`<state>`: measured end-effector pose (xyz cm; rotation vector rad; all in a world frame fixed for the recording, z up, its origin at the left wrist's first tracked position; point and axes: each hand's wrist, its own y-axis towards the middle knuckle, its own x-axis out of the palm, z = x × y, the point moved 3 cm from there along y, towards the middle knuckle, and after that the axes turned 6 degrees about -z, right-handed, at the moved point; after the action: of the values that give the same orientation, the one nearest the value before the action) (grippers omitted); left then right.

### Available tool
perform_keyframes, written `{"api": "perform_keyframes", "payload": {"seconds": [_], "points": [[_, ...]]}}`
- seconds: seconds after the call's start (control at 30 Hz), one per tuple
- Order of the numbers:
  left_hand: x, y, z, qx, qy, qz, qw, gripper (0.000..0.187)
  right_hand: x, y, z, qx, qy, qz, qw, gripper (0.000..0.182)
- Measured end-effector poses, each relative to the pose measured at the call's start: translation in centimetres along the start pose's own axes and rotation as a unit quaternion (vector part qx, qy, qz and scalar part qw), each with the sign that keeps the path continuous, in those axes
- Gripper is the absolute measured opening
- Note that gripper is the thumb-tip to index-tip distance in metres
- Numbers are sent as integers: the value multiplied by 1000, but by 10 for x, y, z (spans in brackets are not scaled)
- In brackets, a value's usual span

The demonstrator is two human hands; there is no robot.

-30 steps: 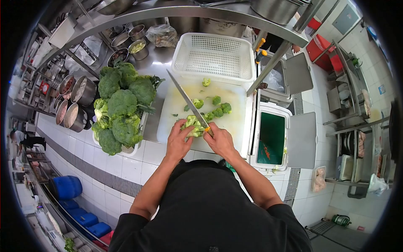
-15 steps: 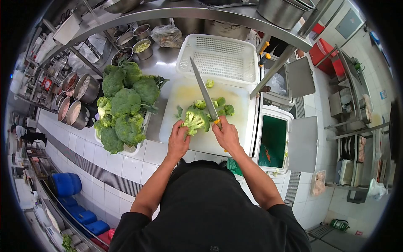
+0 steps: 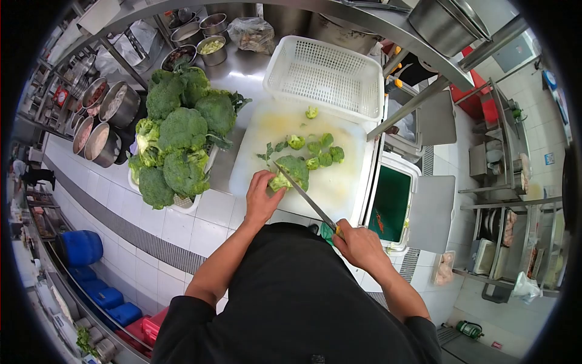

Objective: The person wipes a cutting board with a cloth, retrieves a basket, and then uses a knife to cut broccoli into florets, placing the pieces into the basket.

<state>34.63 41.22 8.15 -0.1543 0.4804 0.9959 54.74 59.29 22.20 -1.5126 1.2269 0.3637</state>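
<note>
A broccoli head (image 3: 295, 170) lies near the front left of the white cutting board (image 3: 345, 188). Fingers of my left hand (image 3: 262, 195) close around its pale stem side. My right hand (image 3: 359, 244) grips the yellow handle of a long kitchen knife (image 3: 313, 206) at the board's front edge. The blade slants up to the left, its tip over the broccoli's stem side. Several cut broccoli florets (image 3: 325, 158) are scattered behind and right of the head, with a small leafy sprig (image 3: 271, 149) at its back left.
Whole broccoli heads (image 3: 182, 128) are piled in a white basket (image 3: 189, 207) on the left. Behind the board sits a white perforated basket (image 3: 324, 45). An open bin with a green inside (image 3: 388, 200) stands right. Metal pots (image 3: 109, 142) are far left; a steel shelf (image 3: 242, 5) spans overhead.
The broccoli head has come down onto the board in my left hand. My right hand has moved right and toward me, swinging the knife from pointing away to slanting left over the broccoli.
</note>
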Motion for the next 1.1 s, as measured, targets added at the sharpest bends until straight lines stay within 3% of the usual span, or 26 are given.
{"api": "perform_keyframes", "payload": {"seconds": [0.2, 0.5, 0.63, 0.7, 0.77, 0.97, 1.1], "points": [[2, 1, 1, 26, 70, 13, 997, 45, -3, -12, -18, 15, -78, 25, 997, 25], [5, 7, 5, 14, 77, 23, 997, 40, 18, 66, -31, 13, -151, 55, 987, 13], [4, 3, 7, 22, 78, -3, 997, 42, 63, 112, -19, -5, -118, 101, 988, 12], [2, 2, 7, 14, 77, -15, 997, 44, 84, 124, -15, -3, -78, 117, 990, 24], [-5, 1, 4, 29, 43, 7, 999, 44, 93, 131, -12, 18, -100, 115, 988, 24], [-43, 10, -42, 3, 5, 98, 995, 47, 71, 105, -32, -17, -33, 123, 992, 21], [-54, 23, -50, 33, 55, 126, 990, 47, 58, 76, -39, -47, 72, 114, 990, 27]]}}
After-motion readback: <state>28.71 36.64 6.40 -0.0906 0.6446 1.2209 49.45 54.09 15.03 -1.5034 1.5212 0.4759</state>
